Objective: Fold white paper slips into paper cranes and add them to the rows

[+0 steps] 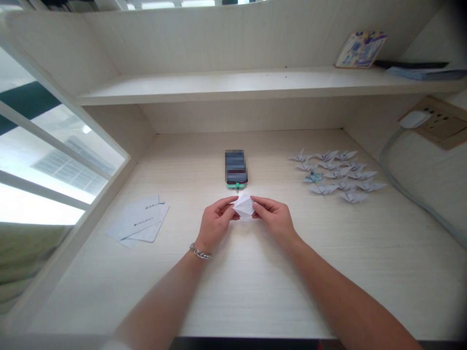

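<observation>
A small folded piece of white paper (243,205) is held between my two hands, just above the middle of the desk. My left hand (218,218), with a silver chain bracelet (200,252) at its wrist, pinches the paper's left edge between thumb and fingers. On the opposite edge, the thumb and fingers of my right hand (276,218) are closed in a similar pinch. Right behind the paper lies a phone (236,167) with a green end, its screen blurred. Some of the fingertips are hidden behind the paper.
Several folded paper cranes (335,172), one partly blue, sit in rows at the right. Loose paper sheets (142,221) lie at the left. A shelf (226,90) spans the back, holding a colourful packet (361,48). A grey cable (412,197) runs down the right wall.
</observation>
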Demonstrator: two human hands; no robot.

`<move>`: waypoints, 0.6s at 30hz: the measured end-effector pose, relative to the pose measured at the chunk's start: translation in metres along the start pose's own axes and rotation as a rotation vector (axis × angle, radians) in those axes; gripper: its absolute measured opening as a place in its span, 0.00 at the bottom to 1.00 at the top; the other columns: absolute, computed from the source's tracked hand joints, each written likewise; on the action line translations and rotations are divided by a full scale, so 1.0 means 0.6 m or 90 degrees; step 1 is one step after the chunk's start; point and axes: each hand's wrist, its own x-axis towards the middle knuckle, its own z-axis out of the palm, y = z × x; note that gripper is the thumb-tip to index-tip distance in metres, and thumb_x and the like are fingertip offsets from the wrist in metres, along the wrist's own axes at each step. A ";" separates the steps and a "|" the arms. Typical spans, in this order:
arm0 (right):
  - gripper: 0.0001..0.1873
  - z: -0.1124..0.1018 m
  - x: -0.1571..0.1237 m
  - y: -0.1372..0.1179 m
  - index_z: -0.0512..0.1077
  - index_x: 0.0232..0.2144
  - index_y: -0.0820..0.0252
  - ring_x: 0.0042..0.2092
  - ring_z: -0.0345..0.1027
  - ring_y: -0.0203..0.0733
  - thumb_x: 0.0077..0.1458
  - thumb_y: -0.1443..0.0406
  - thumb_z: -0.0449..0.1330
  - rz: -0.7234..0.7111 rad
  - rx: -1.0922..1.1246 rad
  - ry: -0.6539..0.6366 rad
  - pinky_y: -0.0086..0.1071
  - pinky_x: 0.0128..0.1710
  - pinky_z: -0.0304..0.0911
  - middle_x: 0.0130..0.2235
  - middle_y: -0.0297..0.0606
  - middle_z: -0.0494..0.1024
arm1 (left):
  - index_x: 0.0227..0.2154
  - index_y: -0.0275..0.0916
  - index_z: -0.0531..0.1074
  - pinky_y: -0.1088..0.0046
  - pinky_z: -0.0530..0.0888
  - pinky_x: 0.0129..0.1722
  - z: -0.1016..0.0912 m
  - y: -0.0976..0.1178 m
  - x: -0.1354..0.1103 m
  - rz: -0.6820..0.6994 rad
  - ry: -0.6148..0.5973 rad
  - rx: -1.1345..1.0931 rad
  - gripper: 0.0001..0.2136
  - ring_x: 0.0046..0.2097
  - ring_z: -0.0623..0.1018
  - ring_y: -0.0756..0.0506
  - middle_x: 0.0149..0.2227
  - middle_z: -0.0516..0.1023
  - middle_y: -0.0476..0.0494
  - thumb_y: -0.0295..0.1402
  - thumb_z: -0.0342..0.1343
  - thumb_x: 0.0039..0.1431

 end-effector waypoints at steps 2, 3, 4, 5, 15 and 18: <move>0.19 -0.001 0.000 0.000 0.76 0.38 0.61 0.27 0.69 0.37 0.43 0.58 0.63 0.003 -0.003 -0.006 0.35 0.31 0.67 0.31 0.39 0.79 | 0.42 0.33 0.72 0.70 0.76 0.35 -0.001 0.002 0.001 0.005 -0.015 0.009 0.17 0.32 0.76 0.48 0.36 0.78 0.41 0.35 0.56 0.50; 0.19 -0.001 0.000 0.001 0.76 0.38 0.61 0.27 0.69 0.37 0.43 0.58 0.63 0.003 -0.006 -0.010 0.35 0.31 0.67 0.31 0.39 0.79 | 0.43 0.34 0.72 0.70 0.75 0.34 -0.002 0.002 0.001 0.007 -0.024 0.010 0.17 0.33 0.76 0.48 0.36 0.78 0.41 0.35 0.56 0.50; 0.18 -0.001 0.000 0.001 0.76 0.38 0.61 0.27 0.68 0.37 0.43 0.59 0.63 0.004 -0.009 -0.018 0.35 0.31 0.67 0.31 0.39 0.79 | 0.43 0.34 0.71 0.71 0.75 0.34 -0.003 0.003 0.002 0.010 -0.034 0.008 0.17 0.33 0.76 0.48 0.36 0.78 0.41 0.35 0.57 0.50; 0.18 -0.002 -0.001 0.001 0.76 0.38 0.61 0.27 0.68 0.36 0.43 0.59 0.63 0.005 -0.012 -0.030 0.34 0.31 0.67 0.30 0.39 0.79 | 0.44 0.34 0.71 0.72 0.75 0.33 -0.003 0.003 0.002 0.013 -0.044 0.005 0.18 0.34 0.76 0.47 0.36 0.78 0.41 0.35 0.57 0.49; 0.11 -0.001 -0.001 0.006 0.76 0.33 0.59 0.28 0.69 0.37 0.45 0.60 0.63 0.051 0.085 -0.132 0.33 0.30 0.66 0.29 0.37 0.77 | 0.41 0.34 0.70 0.74 0.72 0.35 -0.005 0.004 -0.003 0.046 -0.120 0.041 0.17 0.37 0.76 0.47 0.39 0.76 0.39 0.32 0.60 0.47; 0.11 -0.002 -0.001 0.006 0.76 0.32 0.59 0.29 0.70 0.37 0.45 0.60 0.63 0.086 0.153 -0.161 0.35 0.33 0.67 0.28 0.36 0.77 | 0.36 0.34 0.70 0.75 0.72 0.33 -0.006 0.002 -0.001 0.044 -0.089 0.029 0.13 0.36 0.76 0.47 0.36 0.76 0.41 0.32 0.61 0.46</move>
